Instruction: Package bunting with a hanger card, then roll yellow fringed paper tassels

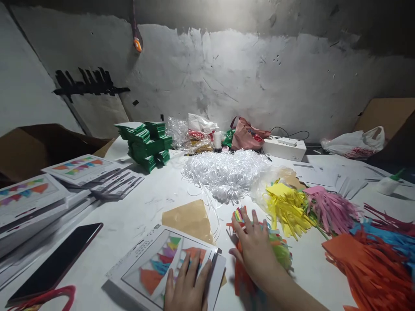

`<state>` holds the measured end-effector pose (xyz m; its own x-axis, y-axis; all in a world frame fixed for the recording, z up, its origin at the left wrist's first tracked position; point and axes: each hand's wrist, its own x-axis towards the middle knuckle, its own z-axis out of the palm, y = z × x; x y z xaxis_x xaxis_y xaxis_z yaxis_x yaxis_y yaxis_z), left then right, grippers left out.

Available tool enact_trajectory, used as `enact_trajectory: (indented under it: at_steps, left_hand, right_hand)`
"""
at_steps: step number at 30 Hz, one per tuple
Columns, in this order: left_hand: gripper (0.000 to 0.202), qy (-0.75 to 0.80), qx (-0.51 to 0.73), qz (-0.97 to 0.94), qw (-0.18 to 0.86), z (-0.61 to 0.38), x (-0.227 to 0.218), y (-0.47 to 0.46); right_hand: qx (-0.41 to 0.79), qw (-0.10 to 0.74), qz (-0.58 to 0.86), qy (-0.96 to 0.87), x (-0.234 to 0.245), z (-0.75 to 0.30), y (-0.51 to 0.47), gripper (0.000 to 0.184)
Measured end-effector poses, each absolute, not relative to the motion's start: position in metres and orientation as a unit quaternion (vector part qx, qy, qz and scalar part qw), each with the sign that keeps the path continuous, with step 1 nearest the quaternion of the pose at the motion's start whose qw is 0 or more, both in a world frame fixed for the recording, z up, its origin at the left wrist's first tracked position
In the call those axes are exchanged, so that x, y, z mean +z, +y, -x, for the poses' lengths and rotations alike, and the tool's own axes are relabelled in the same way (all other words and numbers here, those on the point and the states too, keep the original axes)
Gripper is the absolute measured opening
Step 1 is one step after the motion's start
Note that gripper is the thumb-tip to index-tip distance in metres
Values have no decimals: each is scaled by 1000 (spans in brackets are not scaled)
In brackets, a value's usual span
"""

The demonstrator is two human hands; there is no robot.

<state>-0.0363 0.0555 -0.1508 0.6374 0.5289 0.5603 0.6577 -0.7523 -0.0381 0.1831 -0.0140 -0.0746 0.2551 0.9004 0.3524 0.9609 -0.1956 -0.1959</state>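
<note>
Printed packet (152,263) under left hand (188,285), fringed paper bundle (281,250) under right hand (254,246)

Left hand flat on packet's near right part, palm down, fingers fanned a little, nothing gripped. Right hand palm down over the multicolored bundle, fingers spread wide; can't tell if any strip is pinched. Packet sits just left of right hand. Red cord (61,296) and dark phone (58,261) left of left hand, phone apart from packet. Orange fringed paper (372,268) right of right hand, well apart. Brown sheet (186,218) just beyond left hand, partly under packet. Stacked packets (29,203) farther left of left hand. Yellow fringe (285,209) and pink fringe (330,209) beyond right hand, to its right. White string heap (223,172) beyond both hands. Glue bottle (388,185) far right of right hand. Green bundles (147,147) piled well beyond left hand, to its left. White box (285,149) well beyond right hand. Gray wall (207,77) farthest.
</note>
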Motion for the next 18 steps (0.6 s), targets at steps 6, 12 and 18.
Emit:
enact_trajectory:
  at_steps: [6,12,18]
  left_hand:
    - [52,-317,-287,900,90,52,-143,69]
    - [47,-311,-338,888,-4,58,-121,69]
    - [48,-424,-404,802,-120,52,-74,58]
  right_hand:
    - [-3,197,777,-598,-93,-221,-20,70]
    - [-124,344,523,-770,-60,-193,-62,49]
    - [-205,203,432,-854,-57,-167,-59,33]
